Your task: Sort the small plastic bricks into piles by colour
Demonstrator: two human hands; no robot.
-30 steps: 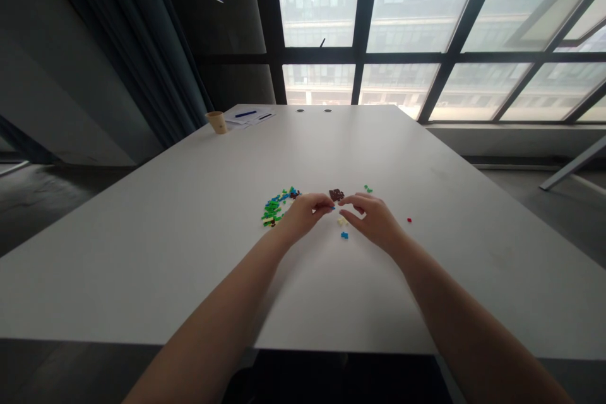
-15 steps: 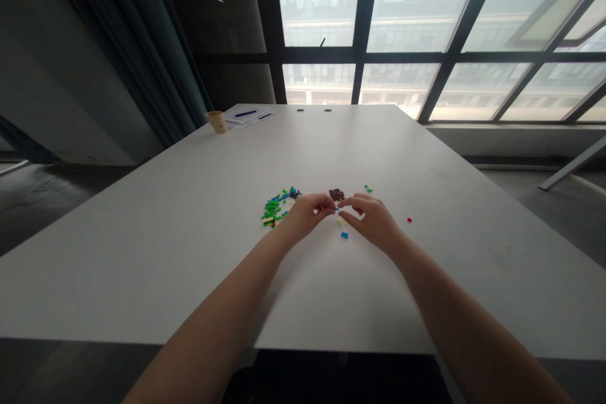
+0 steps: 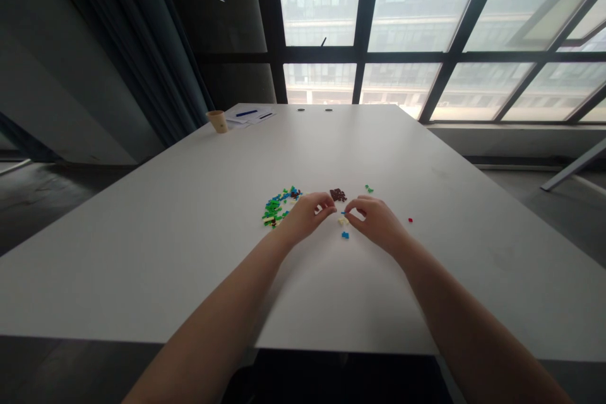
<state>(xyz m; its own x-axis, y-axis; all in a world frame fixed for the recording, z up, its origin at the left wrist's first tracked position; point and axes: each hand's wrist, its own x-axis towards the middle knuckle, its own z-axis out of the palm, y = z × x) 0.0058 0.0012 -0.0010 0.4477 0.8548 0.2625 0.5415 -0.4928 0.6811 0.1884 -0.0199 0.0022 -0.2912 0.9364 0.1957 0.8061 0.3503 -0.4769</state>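
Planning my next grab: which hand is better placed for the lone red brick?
Likely right. The right hand lies nearer the red brick, bare table between; the left hand sits beside the green pile.

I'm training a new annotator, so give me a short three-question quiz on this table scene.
1. True or false: the red piece lies to the right of the right hand.
2. What lies just left of the left hand? A: a spoon. B: the green pile of pieces. C: a plate.
3. What colour is the loose piece nearest the person, below the hands' fingertips?
Key: 1 true; 2 B; 3 blue.
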